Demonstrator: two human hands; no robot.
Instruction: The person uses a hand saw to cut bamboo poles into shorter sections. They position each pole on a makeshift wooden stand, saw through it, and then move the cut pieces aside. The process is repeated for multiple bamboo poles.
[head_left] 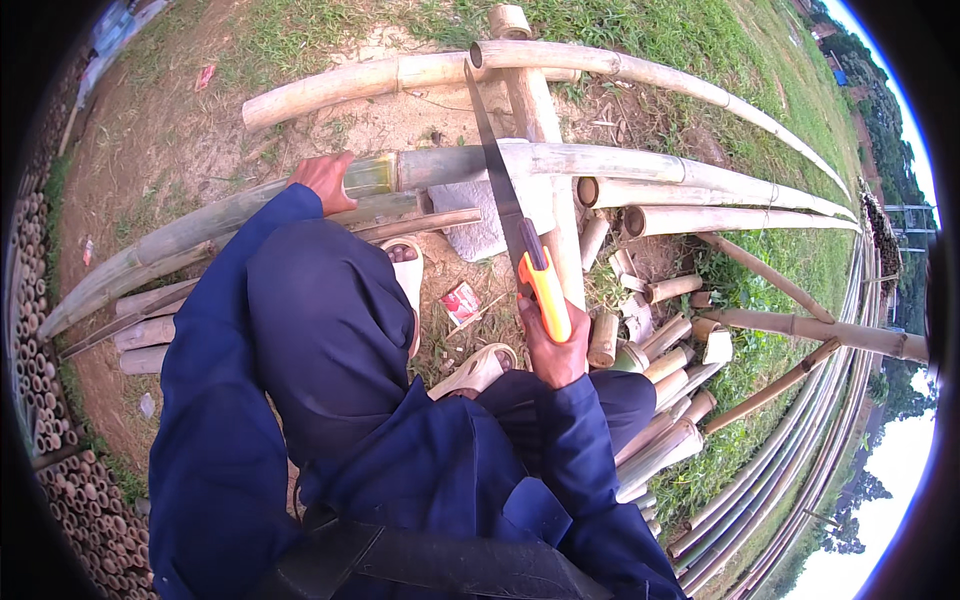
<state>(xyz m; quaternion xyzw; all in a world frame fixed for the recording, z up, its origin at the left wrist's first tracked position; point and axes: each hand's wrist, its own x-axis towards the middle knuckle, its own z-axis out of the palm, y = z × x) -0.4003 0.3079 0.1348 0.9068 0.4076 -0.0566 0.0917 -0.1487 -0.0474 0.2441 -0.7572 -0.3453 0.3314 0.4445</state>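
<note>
Crossing the upper centre of the frame, a handsaw (506, 192) points its tip up and slightly left, its orange handle (546, 295) wrapped tightly by the right hand (558, 350) near centre. The left hand (322, 183), left of centre, clasps a greenish bamboo pole (430, 168), thumb parted from fingers; the pole's long axis arches left to right. Whether the handsaw touches it cannot be told.

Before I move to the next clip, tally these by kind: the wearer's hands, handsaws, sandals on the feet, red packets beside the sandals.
Hands: 2, left hand and right hand
Handsaw: 1
Sandals: 2, left sandal and right sandal
Red packet: 1
Total: 6
</note>
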